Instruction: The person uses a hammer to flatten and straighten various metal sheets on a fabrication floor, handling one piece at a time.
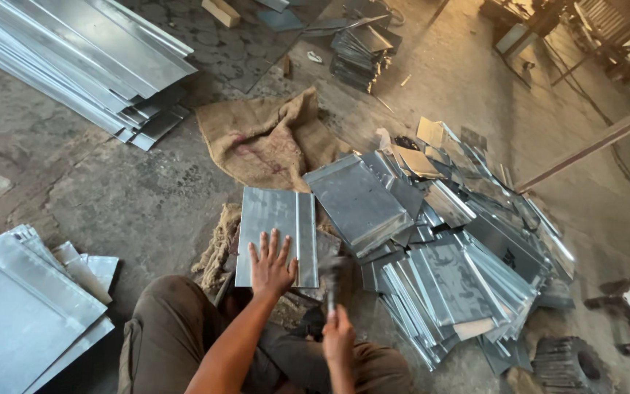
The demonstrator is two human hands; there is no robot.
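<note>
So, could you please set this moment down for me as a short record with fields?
Setting: workshop floor, seen from above
Left hand: left hand pressed flat, fingers spread, on a ridged metal sheet
Right hand: right hand gripping the handle of a hammer, its head blurred just right of the sheet
Under the sheet: a block, mostly hidden
Right of sheet: loose heap of cut metal pieces
Behind sheet: burlap sack
Upper left: stack of long metal panels
Lower left: more flat sheets
</note>
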